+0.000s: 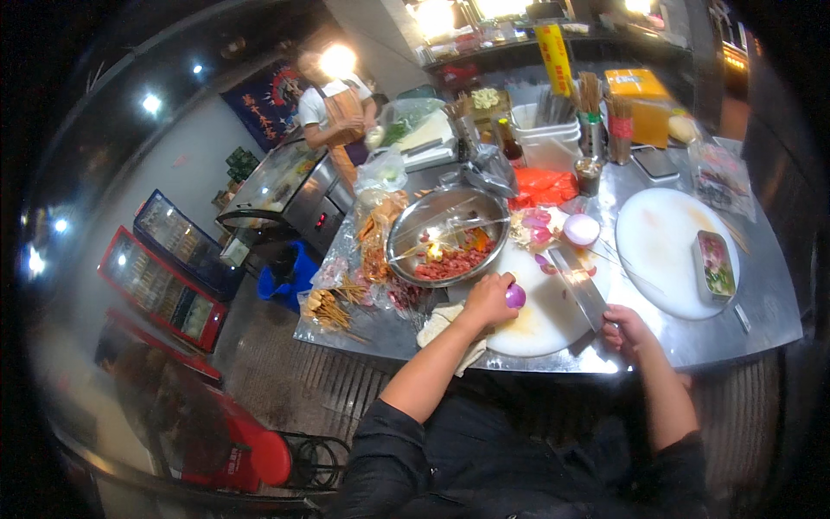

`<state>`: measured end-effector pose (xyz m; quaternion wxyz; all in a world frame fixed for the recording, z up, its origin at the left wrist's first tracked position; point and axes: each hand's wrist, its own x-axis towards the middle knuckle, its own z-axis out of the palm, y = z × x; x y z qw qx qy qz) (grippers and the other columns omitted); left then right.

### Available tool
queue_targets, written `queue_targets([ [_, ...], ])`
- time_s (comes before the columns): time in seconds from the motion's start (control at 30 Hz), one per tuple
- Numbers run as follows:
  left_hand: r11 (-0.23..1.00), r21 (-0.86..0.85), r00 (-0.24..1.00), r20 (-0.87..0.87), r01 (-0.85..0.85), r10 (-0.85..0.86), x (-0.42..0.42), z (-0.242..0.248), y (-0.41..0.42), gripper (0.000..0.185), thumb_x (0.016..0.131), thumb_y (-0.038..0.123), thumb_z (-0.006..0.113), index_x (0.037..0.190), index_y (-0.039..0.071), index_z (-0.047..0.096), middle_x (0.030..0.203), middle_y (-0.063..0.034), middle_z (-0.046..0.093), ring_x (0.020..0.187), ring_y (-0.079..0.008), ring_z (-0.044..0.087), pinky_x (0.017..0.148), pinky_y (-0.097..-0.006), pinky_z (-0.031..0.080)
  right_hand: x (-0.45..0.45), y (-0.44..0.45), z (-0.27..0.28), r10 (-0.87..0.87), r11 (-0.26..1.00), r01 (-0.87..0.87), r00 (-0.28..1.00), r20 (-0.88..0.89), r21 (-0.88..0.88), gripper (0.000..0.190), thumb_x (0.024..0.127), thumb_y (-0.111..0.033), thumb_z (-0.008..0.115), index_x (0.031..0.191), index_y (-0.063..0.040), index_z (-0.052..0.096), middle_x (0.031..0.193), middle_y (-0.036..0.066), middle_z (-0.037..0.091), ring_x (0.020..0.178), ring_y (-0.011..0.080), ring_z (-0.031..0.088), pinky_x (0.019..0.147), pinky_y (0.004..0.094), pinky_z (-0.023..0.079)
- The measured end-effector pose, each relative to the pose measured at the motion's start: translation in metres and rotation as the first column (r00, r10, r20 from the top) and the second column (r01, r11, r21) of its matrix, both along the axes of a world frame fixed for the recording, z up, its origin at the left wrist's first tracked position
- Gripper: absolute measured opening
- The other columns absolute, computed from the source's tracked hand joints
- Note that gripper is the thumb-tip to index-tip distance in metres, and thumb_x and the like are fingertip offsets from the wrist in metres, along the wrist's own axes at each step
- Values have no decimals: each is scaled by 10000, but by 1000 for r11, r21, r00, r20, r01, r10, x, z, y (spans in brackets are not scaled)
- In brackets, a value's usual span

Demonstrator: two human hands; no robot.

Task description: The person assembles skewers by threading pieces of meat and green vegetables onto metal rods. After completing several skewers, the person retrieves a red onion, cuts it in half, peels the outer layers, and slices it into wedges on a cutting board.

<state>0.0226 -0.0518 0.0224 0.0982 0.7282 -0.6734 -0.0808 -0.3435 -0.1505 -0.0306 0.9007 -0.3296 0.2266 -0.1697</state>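
Note:
My left hand (491, 300) grips a piece of purple onion (515, 296) at the left side of a round white cutting board (538, 331). My right hand (624, 329) holds a cleaver (576, 285) by its handle, its broad blade slanting up and left over the board's right part. Small purple onion bits (545, 263) lie near the blade's far end. A peeled, pale purple onion (581, 230) rests behind the board, beside onion peelings (537, 227). Left of the board stands a steel bowl (447, 280) with cut red meat (454, 261), partly covered with clear film.
A folded cloth (447, 327) lies by my left forearm. Bundled skewers (331, 310) and bagged food (379, 227) are further left. To the right, a second round board (648, 259) bears a metal container (715, 266). A person (340, 117) in an apron stands across at the left.

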Motion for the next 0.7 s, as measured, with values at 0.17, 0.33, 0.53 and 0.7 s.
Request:
queue_targets([
  [0.17, 952, -92, 927, -216, 294, -307, 13, -7, -3, 646, 689, 219, 900, 1281, 38, 714, 1207, -211, 719, 1152, -388, 675, 1063, -457, 527, 2, -6, -12, 50, 999, -49, 998, 36, -8, 258, 1062, -268, 621, 879, -104, 542, 582, -5, 524, 419, 123, 486, 393, 292, 420],
  [0.33, 968, -56, 940, -233, 244, -250, 13, -3, 11, 827, 699, 158, 868, 1472, 96, 578, 1337, -200, 643, 1282, -398, 588, 1124, -451, 486, -3, -10, -14, 18, 999, -20, 999, 50, 41, 111, 1082, -174, 565, 1114, -68, 554, 615, -2, 517, 431, 107, 493, 397, 267, 429],
  [0.53, 914, 49, 876, -312, 403, -369, 5, 11, 10, 866, 688, 38, 783, 1515, 133, 546, 1414, -171, 611, 1361, -379, 531, 1236, -451, 416, 5, -7, -1, 38, 998, -42, 996, 85, 50, 115, 1074, -150, 564, 1150, -64, 556, 615, 0, 521, 435, 108, 492, 399, 266, 427],
  [0.7, 929, -102, 889, -270, 356, -370, -1, 5, 28, 908, 677, 10, 737, 1539, 138, 482, 1489, -167, 515, 1399, -411, 486, 1251, -482, 391, 6, 1, 36, 2, 965, -85, 949, -317, -247, 73, 1041, -105, 566, 1072, -45, 593, 638, 15, 548, 474, 129, 517, 449, 281, 453],
])
